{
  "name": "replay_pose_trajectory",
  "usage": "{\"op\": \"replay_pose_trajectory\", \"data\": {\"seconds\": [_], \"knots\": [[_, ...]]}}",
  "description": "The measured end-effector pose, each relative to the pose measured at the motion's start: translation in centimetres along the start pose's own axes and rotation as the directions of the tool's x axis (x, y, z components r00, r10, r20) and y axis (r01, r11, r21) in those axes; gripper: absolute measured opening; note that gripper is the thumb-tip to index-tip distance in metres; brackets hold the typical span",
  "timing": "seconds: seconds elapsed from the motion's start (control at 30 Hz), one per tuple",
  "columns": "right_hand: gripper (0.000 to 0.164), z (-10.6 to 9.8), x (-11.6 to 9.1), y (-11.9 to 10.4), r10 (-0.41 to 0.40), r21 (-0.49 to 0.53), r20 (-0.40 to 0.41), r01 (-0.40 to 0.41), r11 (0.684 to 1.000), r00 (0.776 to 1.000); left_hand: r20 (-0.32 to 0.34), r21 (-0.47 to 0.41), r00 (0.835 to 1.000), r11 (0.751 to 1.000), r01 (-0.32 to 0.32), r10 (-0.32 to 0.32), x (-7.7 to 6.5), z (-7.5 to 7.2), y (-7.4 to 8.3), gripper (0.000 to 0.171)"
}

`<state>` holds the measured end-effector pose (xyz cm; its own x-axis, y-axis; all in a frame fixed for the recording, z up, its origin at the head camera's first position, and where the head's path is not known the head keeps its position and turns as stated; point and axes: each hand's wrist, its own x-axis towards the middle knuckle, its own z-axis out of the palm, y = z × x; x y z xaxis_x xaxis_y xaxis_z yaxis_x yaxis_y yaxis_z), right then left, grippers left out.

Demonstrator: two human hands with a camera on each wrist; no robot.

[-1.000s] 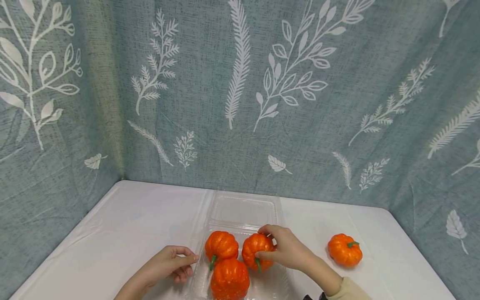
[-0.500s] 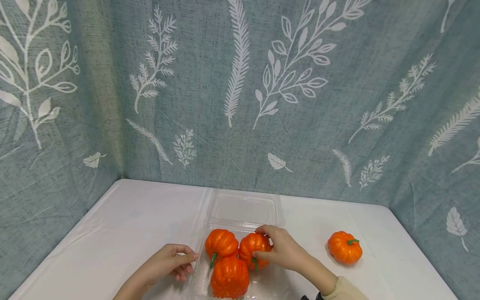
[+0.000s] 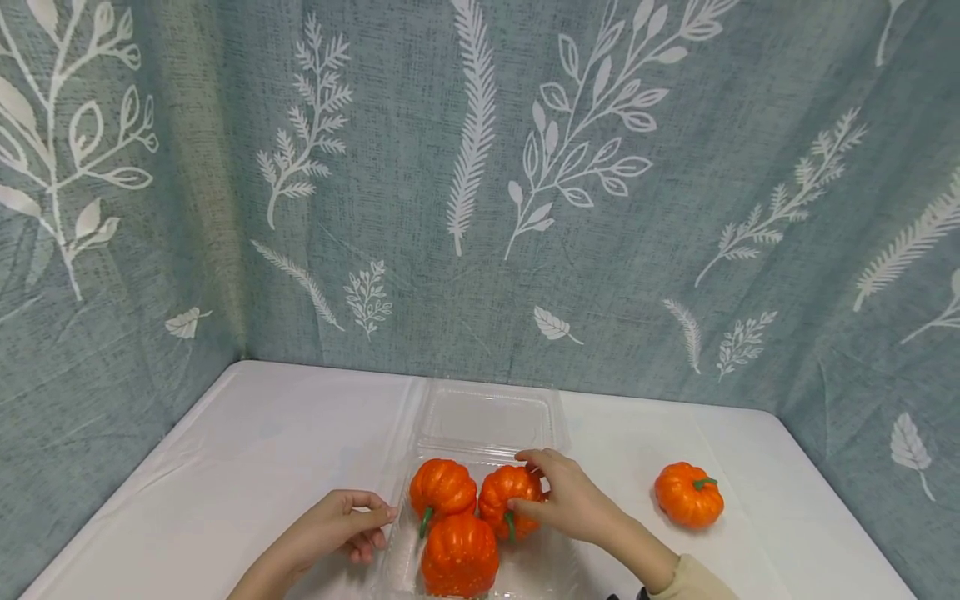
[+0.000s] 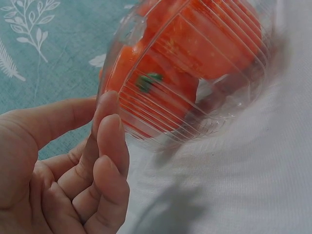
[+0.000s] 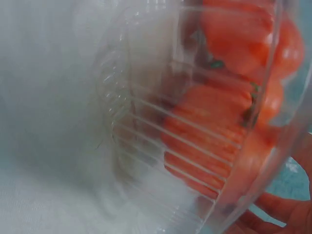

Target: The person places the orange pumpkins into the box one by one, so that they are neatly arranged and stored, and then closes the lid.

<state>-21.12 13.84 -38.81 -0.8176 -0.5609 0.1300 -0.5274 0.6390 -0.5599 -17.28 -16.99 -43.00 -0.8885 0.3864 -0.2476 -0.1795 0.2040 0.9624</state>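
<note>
A clear plastic clamshell container (image 3: 483,417) lies open on the white table, its lid flat behind it. Three small orange pumpkins sit in its tray. My right hand (image 3: 525,482) grips the back right pumpkin (image 3: 504,492) from the right, thumb in front and fingers over its top. The back left pumpkin (image 3: 442,487) and the front pumpkin (image 3: 459,554) lie untouched. My left hand (image 3: 378,525) is at the tray's left rim, thumb and index finger meeting on it. In the left wrist view my fingers (image 4: 109,126) touch the ribbed wall (image 4: 195,122), with orange showing through.
A fourth orange pumpkin (image 3: 688,495) with a green stem sits alone on the table (image 3: 262,442) to the right of the container. Blue-green leaf-print cloth (image 3: 480,208) walls the table at the back and both sides. The right wrist view shows the blurred tray wall (image 5: 146,146).
My right hand has eased its pumpkin slightly left and down against the other two. The left hand has stayed at the tray's rim.
</note>
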Motion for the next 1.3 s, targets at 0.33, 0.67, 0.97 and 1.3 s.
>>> {"op": "replay_pose_trajectory", "data": {"seconds": [0.33,0.67,0.97,1.3], "knots": [[0.055,-0.7,-0.2,0.1,0.047,0.074,0.022,-0.049,0.996,0.999,-0.003,-0.005,1.000,1.000,0.009,-0.009,-0.1,0.1,-0.3,0.030],[0.039,-2.7,-0.5,-0.2,0.034,0.160,0.067,-0.044,0.986,0.997,-0.019,0.018,1.000,1.000,0.024,-0.024,-0.1,0.1,-0.2,0.029],[0.029,-4.6,-1.1,-0.9,-0.028,0.107,0.130,0.014,0.994,0.991,-0.028,0.033,0.999,0.999,0.016,-0.015,0.1,0.1,-0.1,0.030],[0.029,-6.4,-2.7,-2.1,-0.006,0.085,0.381,-0.029,0.996,0.924,-0.030,0.032,0.999,0.999,0.015,-0.014,0.1,0.2,-0.1,0.031]]}}
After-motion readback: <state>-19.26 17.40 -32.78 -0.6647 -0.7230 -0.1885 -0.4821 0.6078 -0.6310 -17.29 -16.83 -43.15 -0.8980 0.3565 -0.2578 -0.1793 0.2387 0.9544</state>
